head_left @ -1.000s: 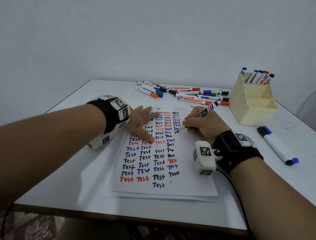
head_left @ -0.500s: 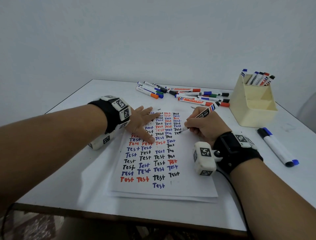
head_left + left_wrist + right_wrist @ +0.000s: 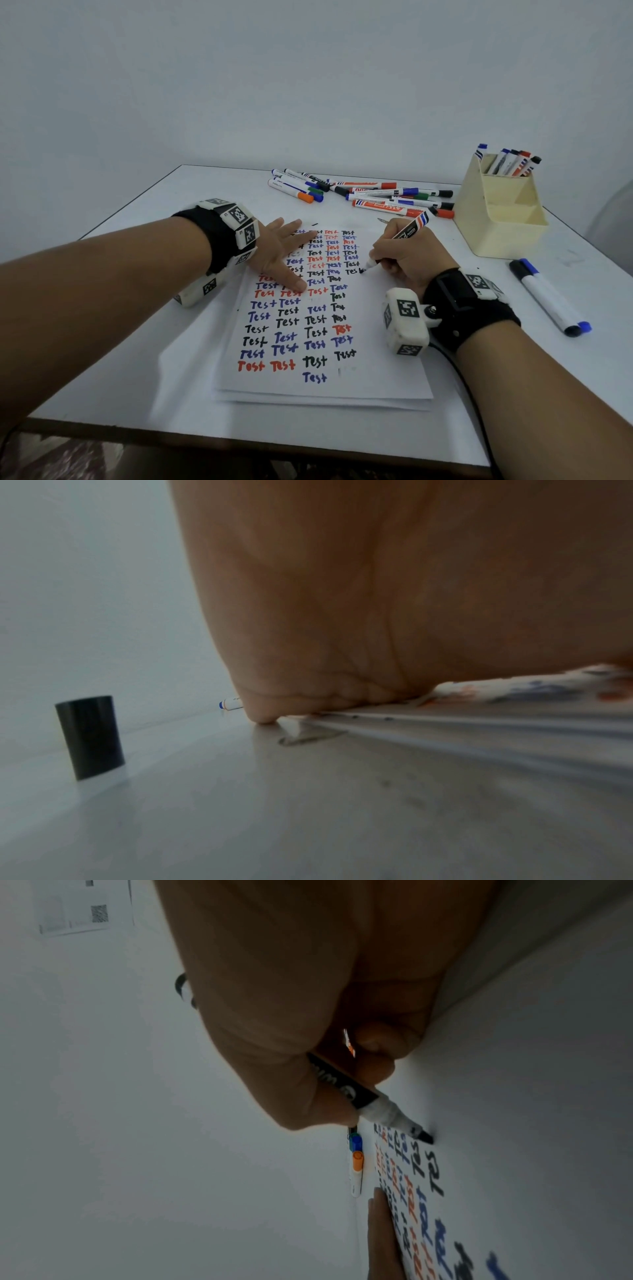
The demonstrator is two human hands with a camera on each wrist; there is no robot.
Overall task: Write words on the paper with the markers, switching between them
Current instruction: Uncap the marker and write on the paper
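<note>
Marker (image 3: 398, 242) between right-hand fingers (image 3: 386, 249)

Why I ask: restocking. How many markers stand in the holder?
5, in the cream plastic holder's rear compartment: a blue-capped marker at the left corner, then blue, black, red and black caps. Others may be hidden.

The left hand (image 3: 281, 253) is lying flat with fingers spread and straight; the right hand (image 3: 404, 257) is curling in a writing grip, wrist low.

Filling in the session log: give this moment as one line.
phase: writing | right hand: grips black marker, tip on paper, word unfinished | left hand: flat, pressing paper
</note>
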